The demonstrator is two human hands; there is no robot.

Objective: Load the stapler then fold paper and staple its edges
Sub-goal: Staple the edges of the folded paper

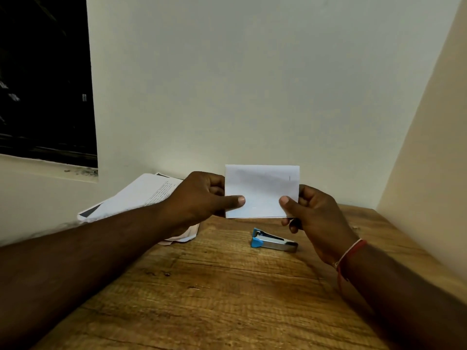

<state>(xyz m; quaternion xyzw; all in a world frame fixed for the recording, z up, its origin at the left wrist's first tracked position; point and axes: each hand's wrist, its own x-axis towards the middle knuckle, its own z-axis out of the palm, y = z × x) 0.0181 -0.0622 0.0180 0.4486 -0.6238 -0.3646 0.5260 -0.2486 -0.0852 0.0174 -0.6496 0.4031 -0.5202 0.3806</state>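
Observation:
A small folded white paper [262, 188] is held upright above the wooden table [214, 286]. My left hand [202, 198] pinches its left edge, thumb on the front. My right hand [316, 215] pinches its lower right corner the same way. A thin staple mark shows near the paper's upper right edge. Below the paper lies a blue and silver stapler [274, 241] on the table, untouched, its blue end pointing left.
A loose pile of printed sheets [141, 195] lies at the table's back left, partly under my left forearm. Walls close the table at the back and right. A dark window [43, 77] sits upper left.

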